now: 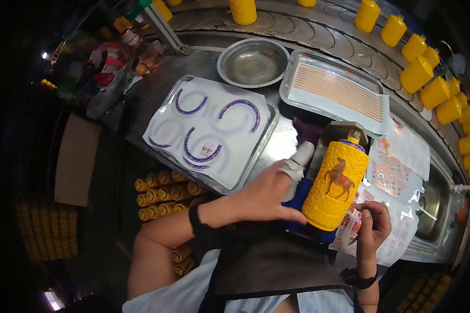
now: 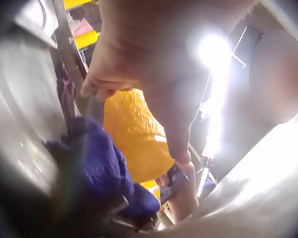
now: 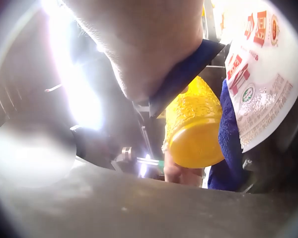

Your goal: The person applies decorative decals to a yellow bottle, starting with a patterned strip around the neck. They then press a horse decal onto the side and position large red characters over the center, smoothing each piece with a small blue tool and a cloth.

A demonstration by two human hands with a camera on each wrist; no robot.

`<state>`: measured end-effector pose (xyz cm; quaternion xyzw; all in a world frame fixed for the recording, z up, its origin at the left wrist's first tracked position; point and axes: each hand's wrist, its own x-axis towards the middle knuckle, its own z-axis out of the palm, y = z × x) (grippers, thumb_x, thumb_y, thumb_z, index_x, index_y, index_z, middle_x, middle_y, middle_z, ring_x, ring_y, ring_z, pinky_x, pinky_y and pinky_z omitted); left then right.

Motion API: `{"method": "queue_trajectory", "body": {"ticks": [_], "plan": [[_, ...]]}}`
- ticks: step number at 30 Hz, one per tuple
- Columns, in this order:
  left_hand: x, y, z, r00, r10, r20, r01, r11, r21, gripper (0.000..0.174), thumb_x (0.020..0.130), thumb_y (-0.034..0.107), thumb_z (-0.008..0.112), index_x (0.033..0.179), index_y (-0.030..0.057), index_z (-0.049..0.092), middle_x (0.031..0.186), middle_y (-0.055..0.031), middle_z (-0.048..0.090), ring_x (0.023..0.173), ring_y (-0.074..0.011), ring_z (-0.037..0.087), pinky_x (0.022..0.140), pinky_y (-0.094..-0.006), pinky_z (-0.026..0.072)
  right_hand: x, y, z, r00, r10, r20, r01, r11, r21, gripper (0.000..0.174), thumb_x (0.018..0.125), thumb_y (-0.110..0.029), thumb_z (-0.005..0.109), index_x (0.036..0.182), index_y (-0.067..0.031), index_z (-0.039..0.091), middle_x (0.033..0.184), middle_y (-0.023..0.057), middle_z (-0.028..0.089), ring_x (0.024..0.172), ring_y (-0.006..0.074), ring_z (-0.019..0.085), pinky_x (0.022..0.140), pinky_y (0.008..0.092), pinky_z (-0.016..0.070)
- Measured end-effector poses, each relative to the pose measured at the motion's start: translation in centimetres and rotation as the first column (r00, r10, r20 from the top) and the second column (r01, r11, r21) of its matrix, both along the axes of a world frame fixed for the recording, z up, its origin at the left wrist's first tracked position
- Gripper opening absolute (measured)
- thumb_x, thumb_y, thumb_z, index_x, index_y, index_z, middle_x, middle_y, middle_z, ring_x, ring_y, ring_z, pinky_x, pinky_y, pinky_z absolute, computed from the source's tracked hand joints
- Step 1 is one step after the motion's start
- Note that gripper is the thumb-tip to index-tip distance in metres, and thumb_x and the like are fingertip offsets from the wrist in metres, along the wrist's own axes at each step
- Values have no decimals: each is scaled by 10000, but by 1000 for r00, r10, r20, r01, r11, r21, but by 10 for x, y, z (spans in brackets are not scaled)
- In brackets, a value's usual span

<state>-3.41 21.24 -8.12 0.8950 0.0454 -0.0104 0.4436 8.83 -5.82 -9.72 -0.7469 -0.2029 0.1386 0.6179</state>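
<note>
A yellow embossed bottle [image 1: 335, 185] with a brown horse decal and a bare glass neck lies tilted, neck pointing away, over a blue cloth [image 1: 297, 201]. My left hand [image 1: 261, 195] is spread along its left side, thumb tip at the base, white wrapping [image 1: 292, 168] on a finger. By the lower right side, my right hand [image 1: 373, 229] has curled fingers, with index finger and thumb near the bottle's surface. It holds a dark flat scraper-like piece [image 3: 186, 74], whose pointed end shows below the fingers in the head view. The yellow base [image 3: 196, 144] faces the right wrist camera.
Left is a tray [image 1: 274, 122] with a white sheet of blue patterned arc decals [image 1: 240, 107]. Behind stand a metal bowl [image 1: 253, 62] and a tray of striped strips [image 1: 339, 86]. Printed decal sheets [image 1: 397, 167] and a sink [image 1: 431, 208] lie right. Yellow bottles [image 1: 418, 73] line a conveyor.
</note>
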Motion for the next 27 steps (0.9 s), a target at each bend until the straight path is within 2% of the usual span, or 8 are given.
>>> {"method": "queue_trajectory", "body": {"ticks": [2, 4, 6, 8, 11, 14, 18, 27], "plan": [[-12, 32, -6, 970, 185, -160, -188, 982, -5, 866, 789, 246, 813, 1492, 26, 358, 1375, -240, 525, 1260, -319, 551, 1051, -397, 446, 3, -4, -2, 999, -42, -19, 42, 999, 0, 122, 929, 26, 551, 1036, 43, 608, 965, 90, 649, 903, 154, 671, 821, 254, 508], [-28, 67, -7, 918, 362, -165, -371, 928, -26, 613, 833, 115, 738, 1400, 42, 515, 1067, -135, 691, 922, -186, 684, 843, -287, 537, 6, -5, 0, 998, -53, -23, 53, 999, 0, 126, 928, 26, 553, 1040, 43, 607, 966, 88, 649, 905, 152, 672, 825, 255, 507], [-43, 105, -1, 875, 465, -135, -453, 884, 114, 504, 824, 61, 708, 1318, 63, 608, 850, -61, 675, 713, -104, 625, 693, -234, 512, 7, -6, 0, 998, -58, -25, 58, 998, -5, 128, 928, 25, 554, 1044, 43, 605, 967, 87, 649, 906, 151, 673, 827, 255, 507], [-56, 141, -1, 805, 560, -197, -470, 804, 365, 494, 784, 39, 738, 1266, 52, 632, 769, -31, 613, 662, -96, 557, 645, -240, 472, 7, -5, 0, 999, -51, -17, 51, 999, -12, 130, 928, 25, 555, 1047, 42, 604, 968, 87, 650, 906, 148, 672, 826, 255, 507], [-72, 175, -18, 824, 512, -243, -363, 806, 468, 491, 741, 46, 783, 1213, 40, 645, 733, -21, 593, 659, -92, 551, 635, -237, 460, 8, -1, -3, 998, -45, -36, 44, 999, -15, 131, 928, 21, 560, 1050, 38, 604, 962, 88, 659, 899, 145, 670, 824, 251, 506], [-70, 189, -25, 810, 535, -240, -439, 825, 357, 496, 716, 86, 825, 1174, 24, 647, 714, -18, 581, 654, -115, 560, 630, -255, 460, 7, 3, 0, 999, -38, -25, 37, 999, -18, 133, 928, 17, 565, 1054, 34, 603, 955, 91, 670, 887, 139, 666, 823, 250, 504], [-63, 204, -32, 783, 599, -168, -497, 765, 410, 451, 693, 152, 844, 1059, -1, 632, 726, -104, 604, 678, -267, 616, 627, -352, 474, 7, 3, -2, 998, -52, -30, 51, 998, -37, 132, 931, 11, 567, 1057, 29, 603, 949, 94, 685, 878, 128, 657, 819, 241, 497], [-15, 248, -46, 821, 568, -52, -410, 650, 639, 459, 696, 272, 846, 947, 6, 568, 773, -120, 633, 756, -334, 633, 652, -418, 480, 8, 10, -3, 996, -52, -79, 45, 995, -83, 122, 931, -7, 573, 1043, 35, 600, 928, 102, 693, 862, 124, 656, 805, 236, 495]]}}
